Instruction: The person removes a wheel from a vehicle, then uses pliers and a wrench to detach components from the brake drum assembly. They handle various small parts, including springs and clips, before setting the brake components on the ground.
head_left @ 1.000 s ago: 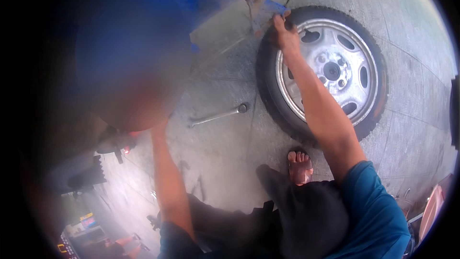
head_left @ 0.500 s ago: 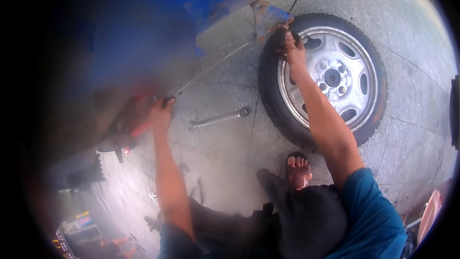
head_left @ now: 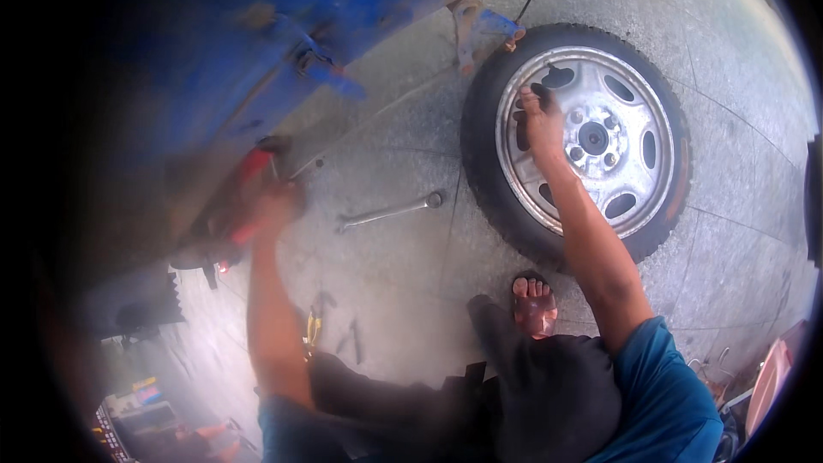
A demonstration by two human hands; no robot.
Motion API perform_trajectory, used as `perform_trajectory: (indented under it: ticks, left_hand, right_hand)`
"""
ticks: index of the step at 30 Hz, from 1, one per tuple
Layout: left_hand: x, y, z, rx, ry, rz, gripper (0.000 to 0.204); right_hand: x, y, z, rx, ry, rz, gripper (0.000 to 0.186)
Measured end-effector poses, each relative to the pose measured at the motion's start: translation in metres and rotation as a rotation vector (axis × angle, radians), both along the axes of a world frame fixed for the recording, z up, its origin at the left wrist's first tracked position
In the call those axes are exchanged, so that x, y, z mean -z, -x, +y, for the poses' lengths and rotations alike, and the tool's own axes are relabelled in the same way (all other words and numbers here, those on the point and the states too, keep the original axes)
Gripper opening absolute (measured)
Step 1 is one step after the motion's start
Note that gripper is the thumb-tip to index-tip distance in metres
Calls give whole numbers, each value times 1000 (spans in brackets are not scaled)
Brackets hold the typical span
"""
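Observation:
My left hand (head_left: 279,199), smeared by motion, is at a red part (head_left: 250,173) low under the blue vehicle body (head_left: 317,0). Its fingers do not show clearly. A thin metal rod (head_left: 377,116) slants from close to this hand toward a rusty blue bracket (head_left: 484,26). Over the left side of a silver wheel rim (head_left: 588,197) is my right hand (head_left: 542,124), fingers apart, no held thing visible. The rim sits in a black tyre (head_left: 489,176) lying flat on the floor. Between my hands lies a combination wrench (head_left: 390,212).
Yellow-handled pliers (head_left: 313,326) lie beside my left forearm. My bare foot (head_left: 535,304) is just below the tyre. A pinkish object (head_left: 776,381) stands at the lower right. At lower left, a box-like item (head_left: 150,411) is blurred.
My right hand has moved from the bracket down onto the rim. My left hand has shifted slightly left and down, off the rod's near end. The blue body now shows more clearly.

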State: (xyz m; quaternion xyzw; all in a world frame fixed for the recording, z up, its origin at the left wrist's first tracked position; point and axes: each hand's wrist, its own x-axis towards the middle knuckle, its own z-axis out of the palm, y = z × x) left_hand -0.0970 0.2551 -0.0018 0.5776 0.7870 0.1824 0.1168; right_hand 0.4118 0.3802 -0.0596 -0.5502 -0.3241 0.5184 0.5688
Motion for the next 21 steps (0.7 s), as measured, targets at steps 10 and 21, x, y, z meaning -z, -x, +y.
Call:
perform_trajectory:
  ticks: [10,21]
  left_hand:
    - [-107,-89,-80,528,43,769,37]
    - [-101,-56,-269,740,584,418,29]
  right_hand:
    - [-65,100,-67,-380,-523,-701,33]
    - [-200,257,-123,-1073,-1138,-1186,31]
